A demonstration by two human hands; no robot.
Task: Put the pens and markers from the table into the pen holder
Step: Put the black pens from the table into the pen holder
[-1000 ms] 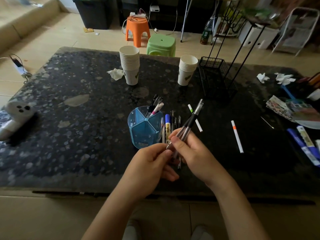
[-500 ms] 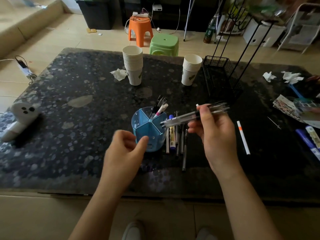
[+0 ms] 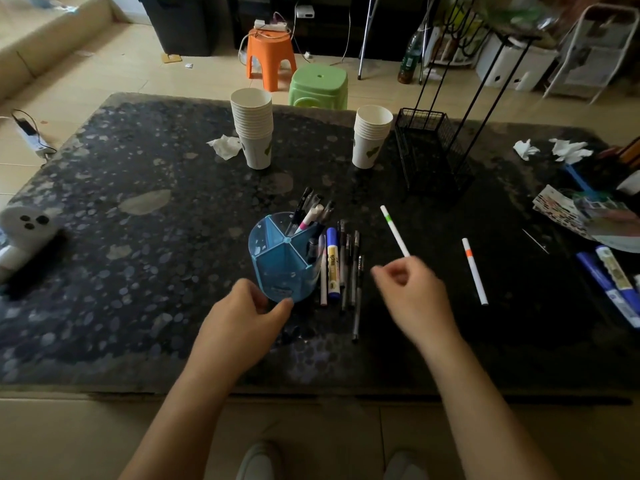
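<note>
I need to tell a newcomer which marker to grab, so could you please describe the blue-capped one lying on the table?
Find the blue pen holder near the front middle of the dark table. Just to its right lies a row of pens, side by side. The blue-capped marker is the thickest one there, with a white and yellow label, while its neighbours are slim and mostly dark.

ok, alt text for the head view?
Two bare hands over a dark speckled table: the left hand touches a blue pen holder holding several pens, the right hand hovers empty. More pens and a blue marker lie beside the holder.
</note>
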